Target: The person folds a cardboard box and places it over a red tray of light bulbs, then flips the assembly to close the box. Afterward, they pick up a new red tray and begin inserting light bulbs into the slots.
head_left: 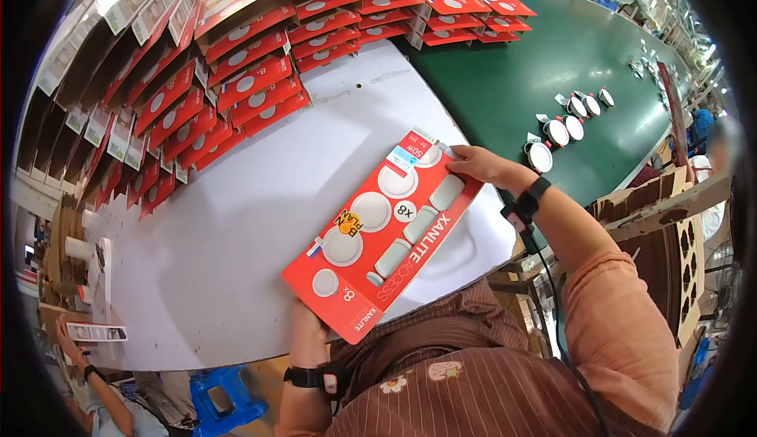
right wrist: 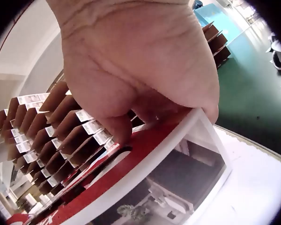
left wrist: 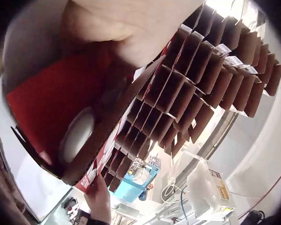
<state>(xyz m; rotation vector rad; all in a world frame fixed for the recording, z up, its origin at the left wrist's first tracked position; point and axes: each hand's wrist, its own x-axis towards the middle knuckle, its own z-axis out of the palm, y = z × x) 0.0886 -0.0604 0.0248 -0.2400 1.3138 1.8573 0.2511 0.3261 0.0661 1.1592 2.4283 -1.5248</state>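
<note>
A red printed carton [head_left: 378, 236] with pictures of white round lamps lies tilted across the front of the body, above the white tabletop [head_left: 197, 279]. At its upper right end the right hand [head_left: 477, 165] grips the edge, and in the right wrist view the fingers of that hand [right wrist: 140, 65] curl over the red edge. The left hand [head_left: 310, 323] is at the carton's lower left end, mostly hidden beneath it. In the left wrist view the left hand [left wrist: 131, 28] holds the carton [left wrist: 61, 103] by one end, its fingertips partly out of sight.
Stacked open red cartons [head_left: 252, 82] stand along the back and left. On the green table [head_left: 505, 82] are several round white lamps [head_left: 540, 156]. Another person's arm [head_left: 110, 397] shows at lower left, near a blue stool [head_left: 229, 405]. Cardboard dividers [head_left: 670, 271] stand at right.
</note>
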